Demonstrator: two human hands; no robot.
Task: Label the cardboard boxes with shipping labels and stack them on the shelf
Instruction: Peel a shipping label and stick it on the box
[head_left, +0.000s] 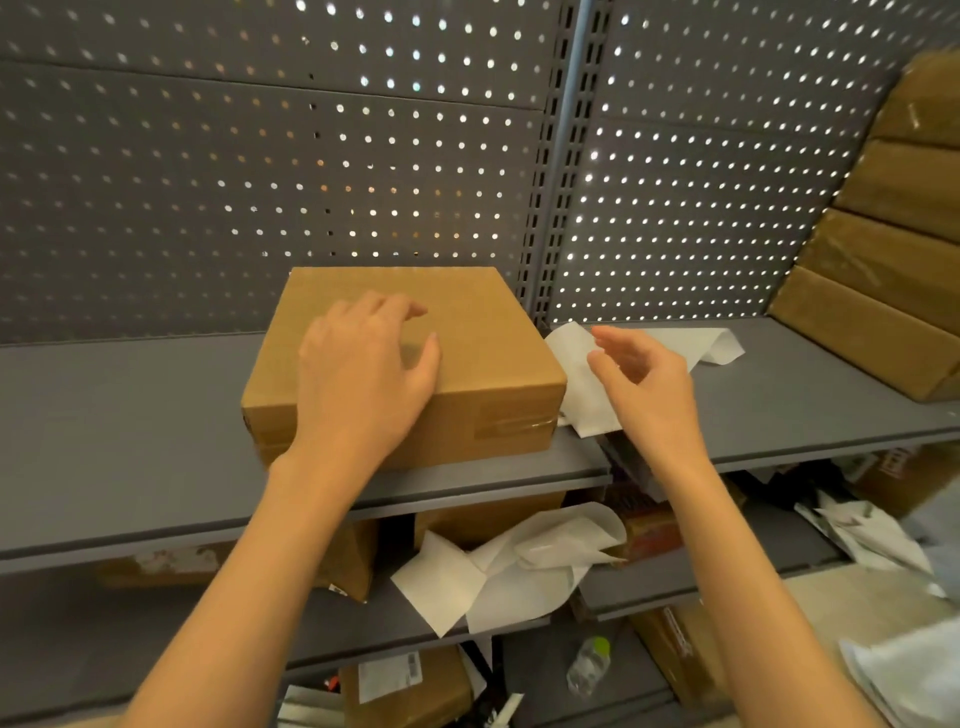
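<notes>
Looking down past both forearms: lowest shelf level, near, holds a clear plastic bottle (588, 666) lying on its side w/ a green cap, plus a brown parcel (410, 691) w/ a white printed label on top. Mid level: crumpled white backing paper (511, 564) spilling over the edge, more brown boxes behind it, partly hidden.

Upper shelf (130, 415), grey metal: one sealed cardboard box (467, 338) near centre, clear tape across its near face, top bare of any label where visible. Left hand (363, 364) lies on box top, fingers loosely bent, palm down, resting not gripping. Right hand (644, 374) hovers just right of box, fingers spread and relaxed, holding nothing; white paper strip (582, 374) lies on shelf under it.

Far right: stack of boxes (893, 249), leaning. Far: perforated grey back panel (260, 156).
</notes>
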